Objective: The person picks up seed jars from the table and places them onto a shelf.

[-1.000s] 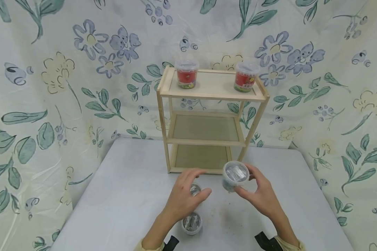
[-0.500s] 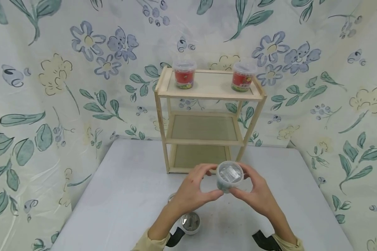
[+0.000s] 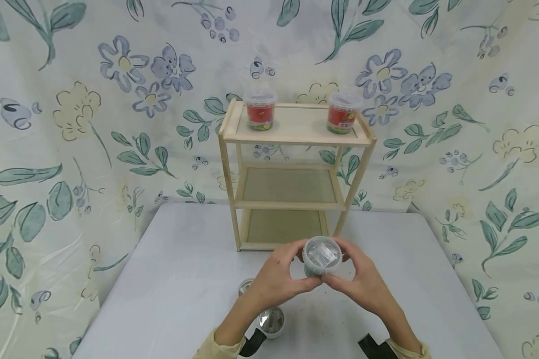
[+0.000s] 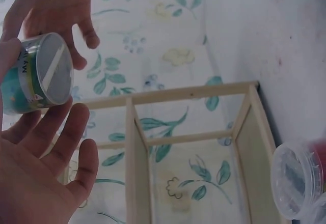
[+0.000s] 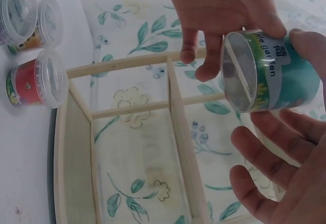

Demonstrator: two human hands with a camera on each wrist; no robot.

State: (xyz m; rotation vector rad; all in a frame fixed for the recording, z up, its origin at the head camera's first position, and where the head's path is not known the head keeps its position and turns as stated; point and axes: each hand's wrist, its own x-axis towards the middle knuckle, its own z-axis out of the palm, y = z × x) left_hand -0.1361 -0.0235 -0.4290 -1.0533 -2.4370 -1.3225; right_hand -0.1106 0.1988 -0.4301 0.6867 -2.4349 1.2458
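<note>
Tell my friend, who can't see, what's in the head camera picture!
A person's left hand and right hand hold a round teal-labelled plastic tub with a clear lid. Behind it, two red-labelled plastic tubs stand atop a pale wooden rack; two more round plastic tubs sit on the white table.

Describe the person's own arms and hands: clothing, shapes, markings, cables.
Left grip and right grip: bare five-fingered human hands, no gloves. Left beige fabric sleeve and right beige fabric sleeve end on the forearms. Left flat black strap and right flat black strap sit by the cuffs; I see no lettering or cables.
</note>
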